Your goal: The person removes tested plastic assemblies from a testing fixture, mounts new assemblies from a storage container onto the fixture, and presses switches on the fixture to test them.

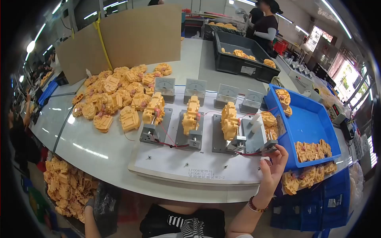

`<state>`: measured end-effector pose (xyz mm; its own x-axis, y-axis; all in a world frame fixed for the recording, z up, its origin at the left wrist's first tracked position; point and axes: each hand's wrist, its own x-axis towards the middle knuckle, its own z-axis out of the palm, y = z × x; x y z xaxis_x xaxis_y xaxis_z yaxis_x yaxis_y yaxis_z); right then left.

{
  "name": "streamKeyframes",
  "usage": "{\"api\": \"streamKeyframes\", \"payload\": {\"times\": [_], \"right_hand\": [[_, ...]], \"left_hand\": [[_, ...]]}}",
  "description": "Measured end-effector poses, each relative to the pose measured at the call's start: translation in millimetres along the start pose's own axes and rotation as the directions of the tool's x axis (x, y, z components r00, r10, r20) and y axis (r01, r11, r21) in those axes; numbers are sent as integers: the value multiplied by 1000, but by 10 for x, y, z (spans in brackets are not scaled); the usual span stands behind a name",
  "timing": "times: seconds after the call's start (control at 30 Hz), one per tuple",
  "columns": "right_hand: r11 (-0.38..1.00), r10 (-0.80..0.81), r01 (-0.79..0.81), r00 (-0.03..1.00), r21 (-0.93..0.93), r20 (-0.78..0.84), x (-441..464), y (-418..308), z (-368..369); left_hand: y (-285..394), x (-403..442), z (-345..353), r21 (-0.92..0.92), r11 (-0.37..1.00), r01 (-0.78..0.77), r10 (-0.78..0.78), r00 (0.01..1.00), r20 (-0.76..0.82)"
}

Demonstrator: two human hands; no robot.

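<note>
Strip lights (pixel 336 18) glow along the ceiling (pixel 307 10) above a glossy pale table (pixel 99 152), while daylight enters through windows (pixel 349 81) beside a pinkish curtain (pixel 338 68).

blk garment (pixel 152 224), b/w striped cloth (pixel 193 227), brn-red bead bracelet (pixel 256 208)

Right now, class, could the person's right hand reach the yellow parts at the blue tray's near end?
Probably yes: the right hand sits beside the blue tray, whose top is open above the yellow parts; only the side wall seems in the way.
</note>
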<state>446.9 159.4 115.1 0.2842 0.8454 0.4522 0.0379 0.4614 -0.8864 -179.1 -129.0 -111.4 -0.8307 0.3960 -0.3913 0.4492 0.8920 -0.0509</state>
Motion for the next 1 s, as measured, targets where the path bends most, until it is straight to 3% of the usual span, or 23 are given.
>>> {"api": "streamKeyframes", "payload": {"times": [0.27, 0.37, 0.43, 0.5, 0.57, 0.6, 0.67, 0.7, 0.73, 0.77, 0.8, 0.83, 0.87, 0.9, 0.93, 1.0], "right_hand": [[984, 10, -21, 998, 175, 59, 37, 75, -134], [986, 60, -75, 993, 152, 102, 81, -84, -69], [989, 83, -95, 991, 109, 109, 112, -126, -62], [992, 78, -85, 994, 92, 76, 100, -91, -76], [994, 46, -47, 999, 101, 4, 51, 18, -81], [995, 12, -11, 1000, 95, -17, 45, 22, -76], [995, -35, 38, 999, 91, -28, 57, 32, -60], [994, -62, 64, 998, 89, -24, 76, 80, -73], [994, -59, 60, 998, 93, -12, 79, 121, -109], [993, -56, 55, 998, 103, 10, 101, 154, -141], [992, -57, 50, 997, 116, 57, 122, 186, -186], [990, -59, 45, 993, 136, 100, 121, 210, -218], [994, -37, 27, 994, 107, 100, 98, 203, -210], [997, -25, 18, 995, 76, 92, 85, 199, -206], [996, -22, 11, 992, 93, 127, 92, 226, -240], [994, -38, 21, 987, 108, 158, 107, 270, -316]], "left_hand": [[228, -20, -119, -133, 986, -97, 94, 995, -24], [219, -67, -134, -246, 949, -199, 187, 980, -72], [178, -103, -158, -404, 852, -331, 289, 943, -164], [94, -28, -188, -699, 611, -371, 283, 927, -245], [-75, 237, -232, -985, 88, -149, 53, 988, -144], [-160, 429, -430, -955, -267, -128, 475, 845, -247], [-128, 230, -682, -734, -669, -118, 288, 869, -402], [285, -295, -1112, -665, -746, -36, 425, 742, -518], [778, -815, -1468, -629, -776, -48, 463, 633, -620], [1066, -1092, -1634, -568, -823, -13, 418, 664, -621], [1189, -1137, -1684, -552, -834, 20, 440, 627, -643], [1520, -1318, -1715, -447, -875, 186, 471, 540, -698], [1821, -1655, -1856, -444, -873, 201, 443, 707, -551], [2051, -1850, -1920, -455, -839, 298, 514, 708, -484], [2206, -1892, -1928, -473, -684, 556, 728, 475, -494], [2529, -2098, -1876, -402, -651, 643, 734, 401, -547]]}}
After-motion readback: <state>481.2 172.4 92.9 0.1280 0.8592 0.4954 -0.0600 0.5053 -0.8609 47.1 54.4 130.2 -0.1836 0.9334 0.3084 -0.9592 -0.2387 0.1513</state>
